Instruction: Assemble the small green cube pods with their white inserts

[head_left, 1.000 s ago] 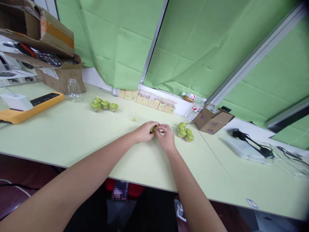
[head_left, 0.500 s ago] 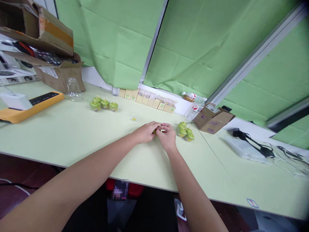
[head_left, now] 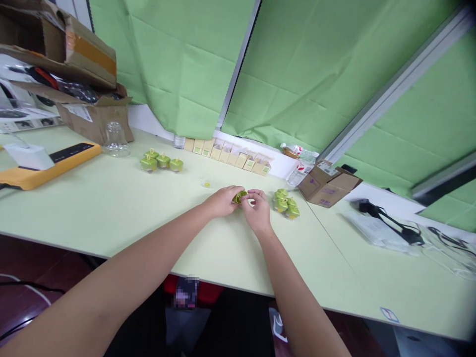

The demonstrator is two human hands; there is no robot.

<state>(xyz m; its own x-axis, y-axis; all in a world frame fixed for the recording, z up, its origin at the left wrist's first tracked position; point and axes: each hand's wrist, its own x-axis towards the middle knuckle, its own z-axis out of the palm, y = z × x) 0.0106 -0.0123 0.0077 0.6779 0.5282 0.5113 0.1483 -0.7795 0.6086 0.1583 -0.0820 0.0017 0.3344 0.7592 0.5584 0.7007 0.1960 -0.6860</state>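
Observation:
My left hand (head_left: 224,201) is closed around a small green lid (head_left: 240,197), held up in front of me over the table. The fingertips of my right hand (head_left: 257,208) pinch at the near right edge of that same lid; the exact contact is partly hidden by the fingers. Just beyond my left hand stands a small clear container (head_left: 207,183) with a yellow spot at its bottom. To the right of my hands sits a group of clear containers with green lids (head_left: 281,203) and yellow loops. Another such group (head_left: 162,159) stands farther back on the left.
Small beige boxes (head_left: 225,151) line the wall at the back. A clear glass vessel (head_left: 116,140) and a yellow-black power strip (head_left: 70,158) are on the left. Plastic bottles (head_left: 297,171) and a cardboard box (head_left: 327,184) stand at the right back. Cables (head_left: 390,220) lie farther right.
The green lid shows more between my hands, its face turned more toward me. My right fingers have shifted slightly along its edge. The view has moved a little.

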